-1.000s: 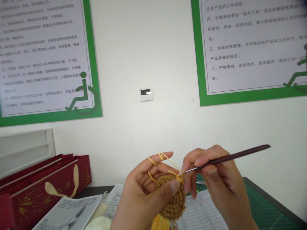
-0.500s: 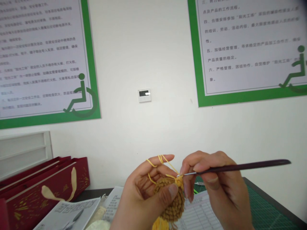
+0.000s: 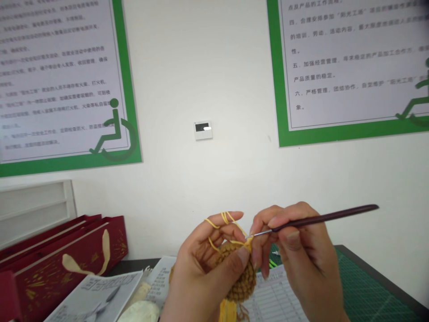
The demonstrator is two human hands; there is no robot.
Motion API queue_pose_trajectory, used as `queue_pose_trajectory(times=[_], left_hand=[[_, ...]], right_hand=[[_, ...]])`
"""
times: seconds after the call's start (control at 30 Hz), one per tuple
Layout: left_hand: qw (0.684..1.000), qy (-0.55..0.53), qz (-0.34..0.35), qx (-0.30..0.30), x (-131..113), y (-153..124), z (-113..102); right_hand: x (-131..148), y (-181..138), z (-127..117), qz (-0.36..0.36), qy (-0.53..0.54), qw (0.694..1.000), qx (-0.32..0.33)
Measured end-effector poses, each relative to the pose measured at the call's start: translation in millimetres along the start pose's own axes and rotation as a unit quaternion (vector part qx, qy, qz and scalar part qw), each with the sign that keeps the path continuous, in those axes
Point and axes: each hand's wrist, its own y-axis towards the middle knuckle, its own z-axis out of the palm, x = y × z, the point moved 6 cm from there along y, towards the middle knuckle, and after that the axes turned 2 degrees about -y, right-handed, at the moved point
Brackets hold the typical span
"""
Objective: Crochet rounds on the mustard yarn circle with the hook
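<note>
1. Right hand [image 3: 301, 259]: closed around a dark crochet hook [image 3: 328, 218], whose metal tip is at the upper rim of the crocheted disc [image 3: 243, 279].
2. Left hand [image 3: 204, 273]: pinches the disc, thumb across its face. Yellow yarn [image 3: 225, 218] is looped over the forefinger, just above the disc.
3. Printed sheet [image 3: 281, 299]: on the counter [image 3: 134, 266], below the disc.
4. Green cutting mat [image 3: 368, 295]: right of the disc.
5. Red gift bag [image 3: 67, 259]: well left of the disc.

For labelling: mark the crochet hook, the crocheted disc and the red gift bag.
crochet hook [image 3: 328, 217], head view, dark handle.
crocheted disc [image 3: 244, 281], head view, lower stitches.
red gift bag [image 3: 47, 277], head view, front face.
</note>
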Motion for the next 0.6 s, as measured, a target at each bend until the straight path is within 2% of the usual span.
queue_pose_trajectory(times=[0.33,0.6], left_hand=[[0.999,-0.028,-0.039,0.018,2.1,2.7,0.2],[0.998,-0.038,-0.040,0.020,1.3,1.8,1.4]], right_hand=[[-6.2,0.6,4.2,0.025,0.051,0.998,-0.005],[-8.2,1.3,3.6,0.034,0.056,0.998,-0.014]])
